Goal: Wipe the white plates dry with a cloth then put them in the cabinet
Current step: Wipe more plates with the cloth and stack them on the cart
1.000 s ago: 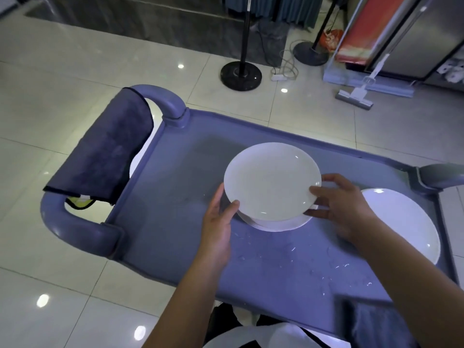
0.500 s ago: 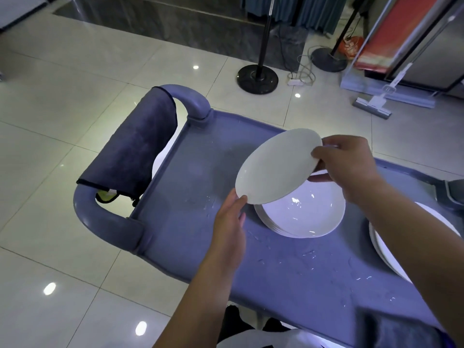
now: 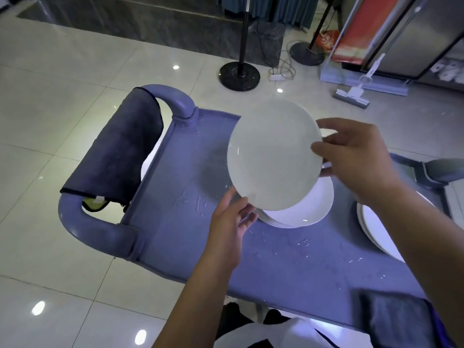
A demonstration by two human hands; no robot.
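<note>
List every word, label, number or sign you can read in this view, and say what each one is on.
No text can be read here.
Red banner at the back: any print is too blurred to read.
Small white tag under the dark cloth on the cart handle: too small to read.
Held white plate, plate stack and blue cart: no markings show.

A white plate (image 3: 273,156) is held tilted above the blue cart (image 3: 175,247), the right hand (image 3: 356,156) pinching its right rim and the left hand (image 3: 231,222) touching its lower edge with loose fingers. Under it sits a stack of white plates (image 3: 311,209), with another stack (image 3: 376,229) to the right. A dark cloth (image 3: 115,151) drapes over the cart's left handle, and water drops lie on the cart top
</note>
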